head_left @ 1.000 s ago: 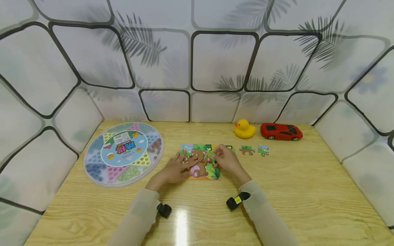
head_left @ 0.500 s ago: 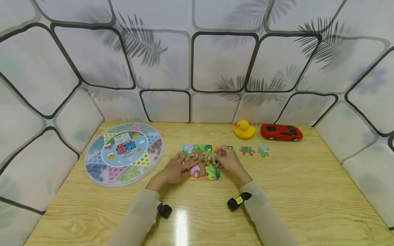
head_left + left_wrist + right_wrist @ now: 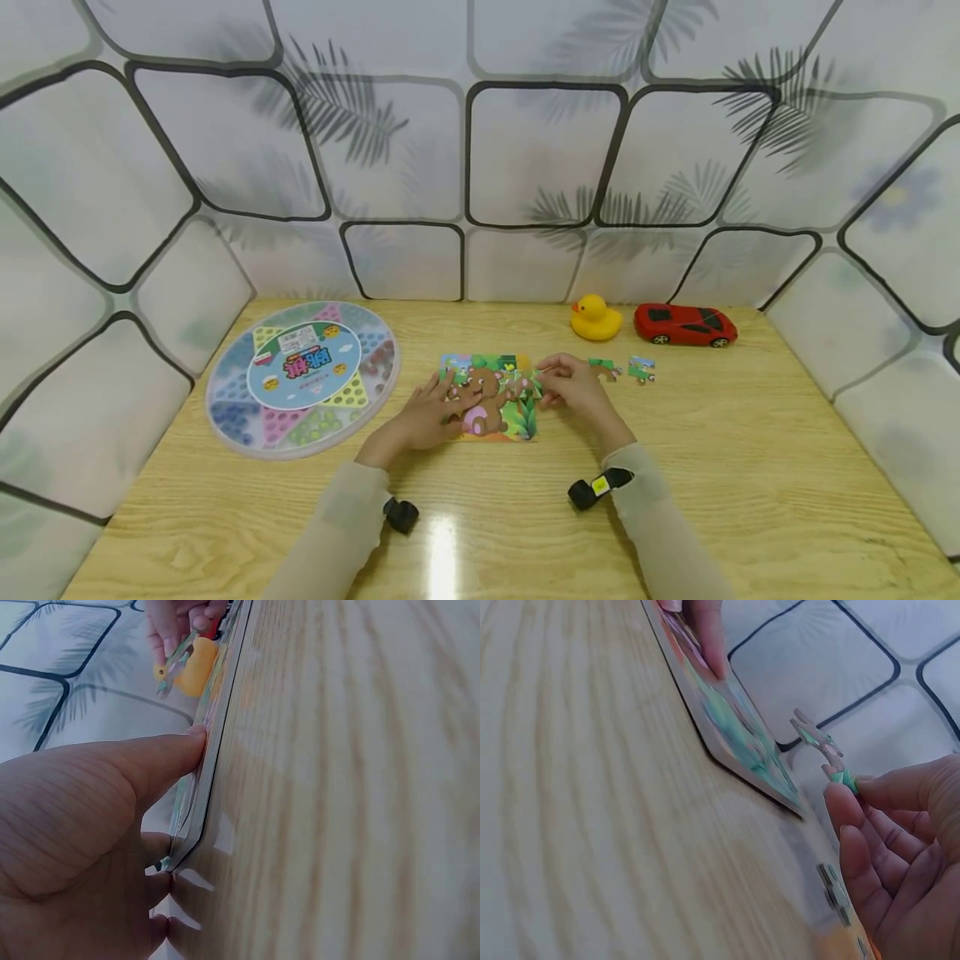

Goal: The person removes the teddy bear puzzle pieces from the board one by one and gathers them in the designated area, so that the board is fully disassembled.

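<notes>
The head view has a flat bear puzzle (image 3: 497, 408) lying on the counter (image 3: 750, 467), its long axis running left to right in front of the person. The left hand (image 3: 427, 415) rests over the puzzle's left end with fingers spread; the left wrist view shows the thumb along its near side. The right hand (image 3: 576, 387) is at the puzzle's right end, thumb and fingers pinching a small piece (image 3: 829, 750).

That piece is raised off the counter and, in the right wrist view, tilted and sticking out of the fingertips toward the puzzle. The relation that matters most, I judge, is that the puzzle's right end lies just to the left of the pinching fingers, so the right hand is far the nearer to it. Whether the piece touches the puzzle, and which gap would suit it, I cannot tell.

Right of the puzzle lie two other pieces, the nearer one (image 3: 604, 367) partly hidden by the right hand, the farther one (image 3: 641, 369) fully visible. The yellow duck (image 3: 596, 318) sits beyond the puzzle, to its right.
</notes>
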The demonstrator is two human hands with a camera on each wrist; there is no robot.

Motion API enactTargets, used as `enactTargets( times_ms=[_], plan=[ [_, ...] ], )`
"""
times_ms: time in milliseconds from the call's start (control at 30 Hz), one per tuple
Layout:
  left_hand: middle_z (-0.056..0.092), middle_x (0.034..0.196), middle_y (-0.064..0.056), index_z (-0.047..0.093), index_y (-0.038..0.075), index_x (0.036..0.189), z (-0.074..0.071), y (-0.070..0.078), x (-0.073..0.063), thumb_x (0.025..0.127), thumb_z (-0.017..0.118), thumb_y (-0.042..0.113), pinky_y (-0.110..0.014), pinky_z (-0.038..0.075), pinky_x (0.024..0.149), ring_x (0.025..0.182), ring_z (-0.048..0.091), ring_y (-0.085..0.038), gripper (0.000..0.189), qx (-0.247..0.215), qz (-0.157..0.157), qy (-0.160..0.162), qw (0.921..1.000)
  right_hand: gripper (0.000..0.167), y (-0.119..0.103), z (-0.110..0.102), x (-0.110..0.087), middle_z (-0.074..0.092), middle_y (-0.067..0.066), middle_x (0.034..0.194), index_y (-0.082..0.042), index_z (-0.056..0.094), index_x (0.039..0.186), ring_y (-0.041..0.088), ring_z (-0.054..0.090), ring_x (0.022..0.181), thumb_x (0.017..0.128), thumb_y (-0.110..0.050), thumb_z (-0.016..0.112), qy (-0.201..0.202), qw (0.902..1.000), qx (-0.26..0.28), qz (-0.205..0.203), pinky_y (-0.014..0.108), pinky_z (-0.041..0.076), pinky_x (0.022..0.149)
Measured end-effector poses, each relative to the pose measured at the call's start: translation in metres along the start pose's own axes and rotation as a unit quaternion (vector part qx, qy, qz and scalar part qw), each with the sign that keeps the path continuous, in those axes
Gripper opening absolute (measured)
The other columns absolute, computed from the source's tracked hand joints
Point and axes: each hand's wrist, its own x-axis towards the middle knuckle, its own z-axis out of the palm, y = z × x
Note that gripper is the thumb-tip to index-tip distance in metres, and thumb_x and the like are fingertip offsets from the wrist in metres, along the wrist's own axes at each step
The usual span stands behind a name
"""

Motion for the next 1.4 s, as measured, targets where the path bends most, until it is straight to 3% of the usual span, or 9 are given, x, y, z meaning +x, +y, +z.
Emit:
enactTargets(
  times_ms=[433,967,1233,1400],
  plan=[
    [0.007,0.153,-0.029,0.042,0.02,0.144,0.001,-0.001,0.0,0.097,0.051,0.024,-0.067,0.012,0.106,0.14,0.004,-0.048,0.048,0.004,0.004,0.003,1.0,0.031,0.013,-0.056,-0.008,0.064,-0.004,0.075,0.009,0.056,0.118,0.008,0.059,0.057,0.093,-0.009,0.06,0.044,0.9989,-0.002,0.018,0.02,0.049,0.054],
    [0.007,0.153,-0.029,0.042,0.019,0.144,-0.002,0.001,0.0,0.098,0.05,0.024,-0.066,0.013,0.106,0.14,0.004,-0.048,0.048,0.01,-0.001,-0.005,0.9999,0.043,0.035,-0.152,-0.029,0.062,-0.017,0.074,0.013,0.048,0.127,0.004,0.06,0.059,0.096,-0.015,0.055,0.118,0.9915,-0.049,0.022,0.02,0.051,0.057],
    [0.006,0.154,-0.028,0.041,0.019,0.145,-0.002,0.001,-0.001,0.098,0.05,0.025,-0.066,0.012,0.106,0.14,0.003,-0.047,0.048,0.009,0.0,-0.006,0.9999,0.047,0.044,-0.185,-0.033,0.06,-0.021,0.074,0.014,0.046,0.128,0.003,0.06,0.06,0.096,-0.019,0.055,0.141,0.9872,-0.072,0.021,0.021,0.052,0.058],
    [0.007,0.153,-0.029,0.042,0.019,0.144,-0.002,0.001,0.0,0.098,0.05,0.024,-0.067,0.015,0.105,0.14,0.005,-0.048,0.047,0.013,0.001,-0.003,0.9999,0.04,0.053,-0.201,-0.032,0.061,-0.021,0.076,0.008,0.051,0.125,0.002,0.06,0.061,0.096,-0.018,0.056,0.15,0.9865,-0.057,0.031,0.02,0.051,0.057]
  ],
)
